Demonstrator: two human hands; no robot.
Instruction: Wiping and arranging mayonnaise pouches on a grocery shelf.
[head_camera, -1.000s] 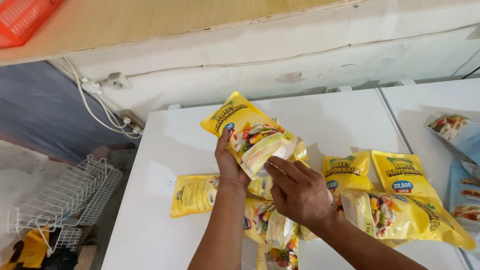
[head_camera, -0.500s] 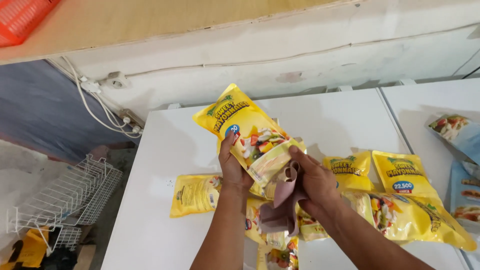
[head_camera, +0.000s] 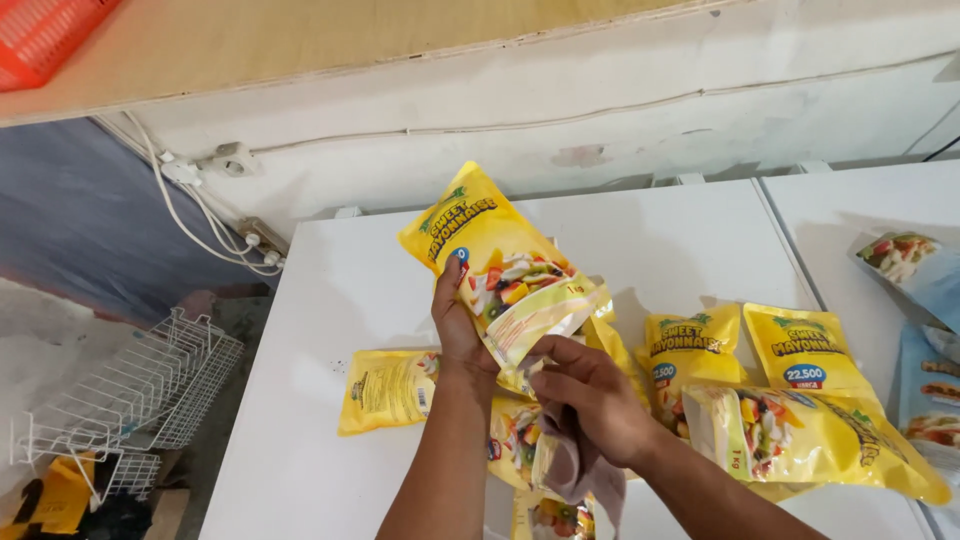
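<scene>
The left hand (head_camera: 462, 330) holds a yellow pouch (head_camera: 505, 272) tilted above the white bench (head_camera: 330, 300), its grip closed on the pouch's left edge. The right hand (head_camera: 590, 395) clasps a brownish cloth (head_camera: 585, 470) at the pouch's lower end. Wiping well likely needs a firm hold and even strokes. Right of the held pouch, more yellow pouches (head_camera: 800, 400) lie flat; left of it, one lies back-up (head_camera: 388, 388).
</scene>
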